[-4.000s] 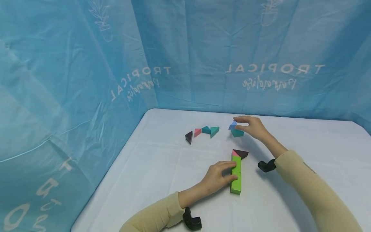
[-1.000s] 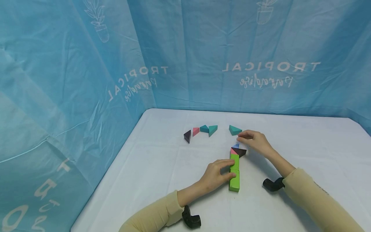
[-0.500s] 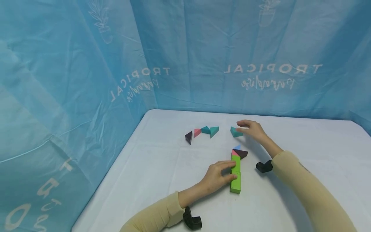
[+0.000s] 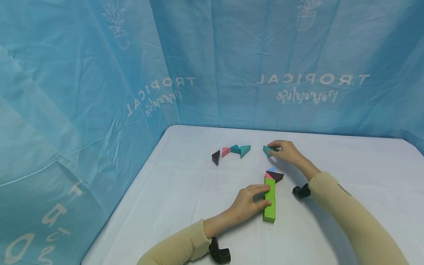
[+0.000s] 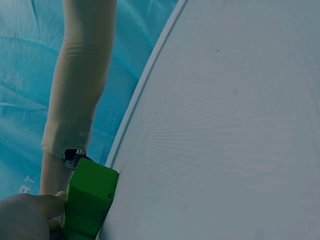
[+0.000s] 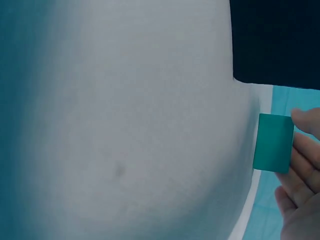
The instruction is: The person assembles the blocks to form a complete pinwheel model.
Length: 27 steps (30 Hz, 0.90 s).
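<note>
Going across the white bench (image 4: 179, 191): left black (image 4: 216, 157), apart; left pink (image 4: 226, 152) just beside left teal (image 4: 235, 149); middle teal (image 4: 245, 151) right up against that one, contact or tiny gap, can't tell. All small triangular pieces, no hand near them.

Left hand (image 4: 246, 202): thumb and fingers spread, a finger on the far green (image 4: 269, 187), thumb on the near green (image 4: 269, 211); not pinching. Looks like steadying. The two greens lie end to end; past them right pink (image 4: 267, 176), then blue (image 4: 271, 169) at the far tip, and right black (image 4: 276, 176) jutting rightward.

Right teal (image 4: 266, 151) is beyond blue, apart from it, pinched between right hand's (image 4: 285, 151) thumb and fingers. Off the bench or not: can't tell.

Step, my read: picking up right teal while the greens are kept in place. Next move seems to call for a firm pinch, a clean lift clear of blue, and light left contact so the greens don't skew.
</note>
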Motion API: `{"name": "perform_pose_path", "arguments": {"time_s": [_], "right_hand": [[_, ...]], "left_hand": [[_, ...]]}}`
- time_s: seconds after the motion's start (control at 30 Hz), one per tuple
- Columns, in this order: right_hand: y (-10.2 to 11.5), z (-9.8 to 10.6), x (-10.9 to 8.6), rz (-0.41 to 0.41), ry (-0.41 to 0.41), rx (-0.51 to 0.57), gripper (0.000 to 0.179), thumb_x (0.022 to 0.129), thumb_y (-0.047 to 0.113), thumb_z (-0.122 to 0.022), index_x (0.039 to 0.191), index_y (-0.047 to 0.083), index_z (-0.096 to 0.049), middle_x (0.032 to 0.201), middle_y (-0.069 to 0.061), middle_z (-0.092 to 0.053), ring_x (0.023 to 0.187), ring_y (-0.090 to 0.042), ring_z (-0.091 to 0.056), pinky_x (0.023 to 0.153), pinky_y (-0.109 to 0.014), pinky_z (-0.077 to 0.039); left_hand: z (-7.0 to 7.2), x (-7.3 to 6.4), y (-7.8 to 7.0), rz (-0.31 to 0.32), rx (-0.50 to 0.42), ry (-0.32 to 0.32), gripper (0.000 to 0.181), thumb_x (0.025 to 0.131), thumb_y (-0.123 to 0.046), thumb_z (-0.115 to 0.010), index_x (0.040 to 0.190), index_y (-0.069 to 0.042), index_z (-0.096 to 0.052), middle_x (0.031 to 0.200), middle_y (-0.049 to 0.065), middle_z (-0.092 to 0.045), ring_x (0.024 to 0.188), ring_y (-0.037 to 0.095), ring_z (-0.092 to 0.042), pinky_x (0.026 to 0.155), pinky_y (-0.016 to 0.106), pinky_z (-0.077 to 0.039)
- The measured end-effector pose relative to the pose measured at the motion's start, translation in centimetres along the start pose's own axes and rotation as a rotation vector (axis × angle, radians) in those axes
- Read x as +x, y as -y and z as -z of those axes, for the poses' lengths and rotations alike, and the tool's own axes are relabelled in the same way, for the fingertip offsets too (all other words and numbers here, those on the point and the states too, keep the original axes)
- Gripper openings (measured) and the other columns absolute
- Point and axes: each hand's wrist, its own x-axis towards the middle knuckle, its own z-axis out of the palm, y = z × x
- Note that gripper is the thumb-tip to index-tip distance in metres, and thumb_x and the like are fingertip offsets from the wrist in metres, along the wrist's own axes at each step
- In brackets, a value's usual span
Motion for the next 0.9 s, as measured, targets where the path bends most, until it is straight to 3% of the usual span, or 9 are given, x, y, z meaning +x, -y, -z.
{"name": "perform_pose_path", "arguments": {"time_s": [0.57, 0.73, 0.9], "right_hand": [[-0.4, 0.4, -0.2, 0.077, 0.028, -0.072, 0.036, 0.086, 0.011, -0.069, 0.118, -0.004, -0.062, 0.116, -0.022, -0.060, 0.109, -0.038, -0.054, 0.095, -0.054, -0.039], [-0.5, 0.8, -0.5, 0.009, 0.012, -0.060, 0.046, 0.086, 0.020, -0.070, 0.123, -0.003, -0.058, 0.118, -0.023, -0.057, 0.111, -0.040, -0.052, 0.091, -0.055, -0.042], [-0.5, 1.0, -0.6, -0.054, -0.026, -0.024, 0.046, 0.084, 0.025, -0.072, 0.117, -0.005, -0.060, 0.107, -0.021, -0.059, 0.101, -0.036, -0.056, 0.084, -0.050, -0.046]], "left_hand": [[0.1, -0.1, -0.1, -0.003, -0.006, -0.005, 0.044, 0.086, -0.022, -0.071, 0.124, -0.003, -0.061, 0.126, 0.002, -0.059, 0.120, 0.009, -0.050, 0.098, 0.021, -0.038], [0.0, 0.0, 0.0, -0.009, -0.003, -0.009, 0.043, 0.086, -0.022, -0.071, 0.124, -0.003, -0.061, 0.126, 0.003, -0.060, 0.120, 0.008, -0.050, 0.098, 0.021, -0.038], [0.0, 0.1, 0.1, -0.008, -0.006, -0.009, 0.043, 0.086, -0.021, -0.071, 0.124, -0.003, -0.061, 0.127, 0.003, -0.059, 0.120, 0.009, -0.050, 0.098, 0.021, -0.038]]}}
